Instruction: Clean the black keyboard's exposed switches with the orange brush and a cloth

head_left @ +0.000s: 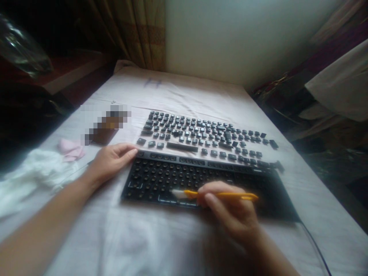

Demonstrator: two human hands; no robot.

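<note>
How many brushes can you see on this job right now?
1: the yellow-handled brush, held in the right hand, its pale bristles at the near part of the black keyboard. The dark, blurred edges could hide others.

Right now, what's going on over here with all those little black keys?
A person's right hand holds a yellow-handled brush, bristles at a black keyboard; whether they touch it is unclear. The left hand is at the keyboard's far left corner. Loose keycaps lie in rough rows on the pale cloth, just beyond the keyboard.
</note>
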